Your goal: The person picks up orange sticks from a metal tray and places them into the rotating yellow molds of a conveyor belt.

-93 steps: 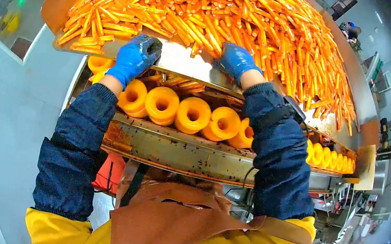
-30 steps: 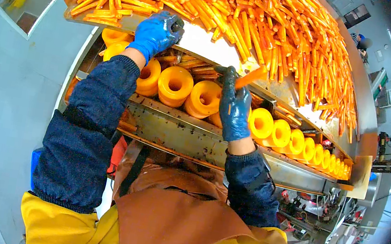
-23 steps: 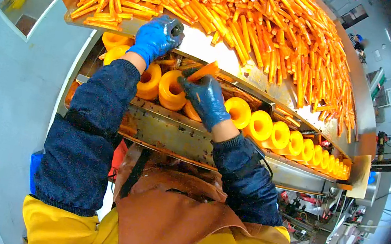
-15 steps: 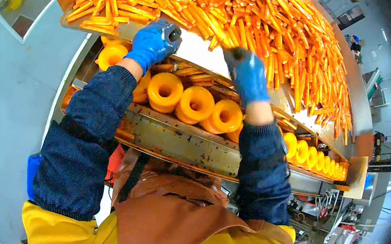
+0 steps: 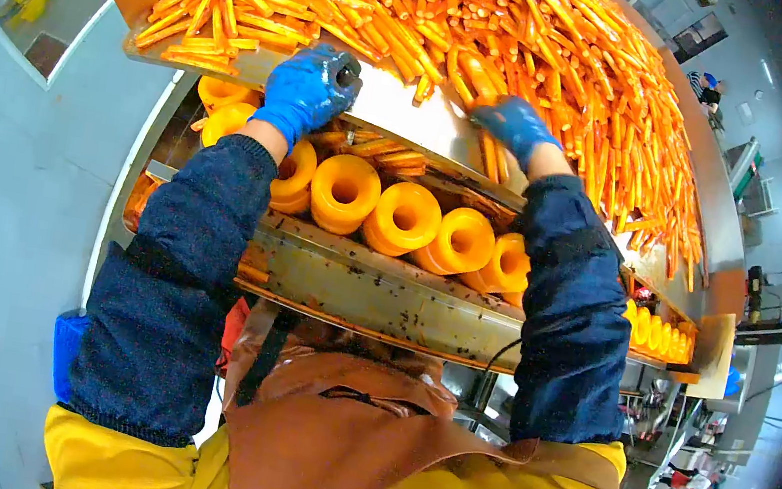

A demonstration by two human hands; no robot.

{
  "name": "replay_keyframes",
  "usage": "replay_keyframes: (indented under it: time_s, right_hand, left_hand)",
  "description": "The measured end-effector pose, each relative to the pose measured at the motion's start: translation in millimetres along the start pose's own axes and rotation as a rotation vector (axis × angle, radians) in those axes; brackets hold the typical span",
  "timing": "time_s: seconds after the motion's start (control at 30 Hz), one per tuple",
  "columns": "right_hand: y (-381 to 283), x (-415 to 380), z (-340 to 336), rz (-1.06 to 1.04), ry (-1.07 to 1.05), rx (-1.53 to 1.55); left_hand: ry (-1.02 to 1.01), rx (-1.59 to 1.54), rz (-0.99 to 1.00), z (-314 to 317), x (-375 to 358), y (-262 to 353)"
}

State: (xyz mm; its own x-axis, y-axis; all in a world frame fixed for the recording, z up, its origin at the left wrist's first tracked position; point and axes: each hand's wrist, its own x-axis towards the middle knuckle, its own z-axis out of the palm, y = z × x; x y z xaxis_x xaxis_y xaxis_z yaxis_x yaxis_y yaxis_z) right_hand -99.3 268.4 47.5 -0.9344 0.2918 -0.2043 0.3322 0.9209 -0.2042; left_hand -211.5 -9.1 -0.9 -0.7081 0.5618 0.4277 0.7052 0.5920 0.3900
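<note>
Many orange sticks (image 5: 594,103) lie heaped on a metal tray (image 5: 400,114). Gloved in blue, my left hand (image 5: 309,91) is closed at the tray's front edge around something dark that I cannot make out. My right hand (image 5: 518,127), in a blue glove too, is at the near side of the heap, its fingers bent against several sticks; its grip is partly hidden. Below the tray edge runs a row of yellow-orange ring-shaped rollers (image 5: 403,218), with loose sticks (image 5: 384,153) behind them.
A metal trough (image 5: 374,288) runs along the machine in front of my apron (image 5: 327,468). A wooden board (image 5: 718,354) stands at the machine's right end. Beyond, at the upper right, is another person (image 5: 706,87). A blue object (image 5: 66,353) is beside my left sleeve.
My right hand has moved right and reaches onto the sticks, some of which now hang over the tray edge. The rollers have shifted to the right. My left hand stays at the edge.
</note>
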Motion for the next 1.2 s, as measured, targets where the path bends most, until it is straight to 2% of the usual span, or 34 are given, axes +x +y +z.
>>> replay_keyframes:
  time_s: [0.07, 0.1, 0.13, 0.2, 0.27, 0.33, 0.4, 0.43, 0.47, 0.53, 0.57, 0.6, 0.67, 0.7, 0.73, 0.8, 0.87, 0.93, 1.07, 1.13, 1.2]
  right_hand:
    - [14, -32, -15, 0.181, 0.083, 0.416]
    - [16, -42, -11, 0.008, 0.298, 0.627]
    - [23, -54, -11, 0.187, 0.341, 0.895]
    - [2, -88, -21, 0.132, 0.402, 0.987]
    - [-25, -115, 14, 0.050, 0.520, 1.189]
    - [-51, -124, 55, -0.077, 0.606, 1.260]
    - [-65, -133, 78, -0.063, 0.426, 1.171]
    - [-69, -143, 72, 0.092, 0.369, 1.020]
    - [-73, -143, 71, 0.090, 0.366, 1.026]
    - [-80, -143, 70, -0.034, 0.607, 1.293]
    - [-87, -145, 63, -0.133, 0.651, 1.229]
    - [-96, -143, 63, -0.132, 0.651, 1.230]
    - [-118, -139, 66, -0.119, 0.432, 1.410]
    - [-121, -137, 72, 0.008, 0.306, 1.320]
    - [-122, -124, 93, -0.046, 0.277, 1.386]
    - [-123, -123, 94, -0.130, 0.347, 1.349]
    - [-122, -129, 89, -0.035, 0.421, 1.366]
    - [-122, -131, 88, 0.043, 0.369, 1.406]
    - [-135, -114, 116, -0.146, 0.338, 1.249]
    - [-130, -115, 125, -0.140, 0.305, 1.046]
    - [-132, -128, 97, -0.190, 0.352, 0.929]
  left_hand:
    - [0.006, 0.029, -0.017, -4, -1, 3]
    - [0.005, 0.027, -0.017, -5, -1, 4]
    - [0.006, 0.015, -0.021, -7, -2, 6]
    - [0.003, 0.001, -0.025, -5, -1, 5]
    - [-0.041, -0.002, -0.042, -3, 1, 2]
    - [-0.047, 0.014, -0.035, -3, 1, 2]
    - [-0.082, 0.052, -0.037, -6, 2, 3]
    - [-0.084, 0.058, -0.038, -7, 1, 4]
    - [-0.084, 0.057, -0.038, -7, 1, 4]
    - [-0.085, 0.058, -0.040, -8, 1, 5]
    - [-0.091, 0.051, -0.043, -8, 1, 5]
    - [-0.096, 0.043, -0.045, -8, 1, 6]
    - [-0.099, 0.044, -0.048, -9, 1, 7]
    - [-0.102, 0.045, -0.051, -9, 1, 6]
    - [-0.102, 0.047, -0.052, -8, 1, 6]
    - [-0.082, 0.017, -0.038, -7, 1, 4]
    - [-0.060, 0.016, -0.035, -6, 2, 3]
    - [-0.046, 0.008, -0.034, -5, -2, 3]
    - [-0.094, 0.030, -0.033, -3, 2, 0]
    - [-0.094, 0.024, -0.019, -4, 2, 0]
    - [-0.076, 0.026, -0.023, -5, 1, 0]
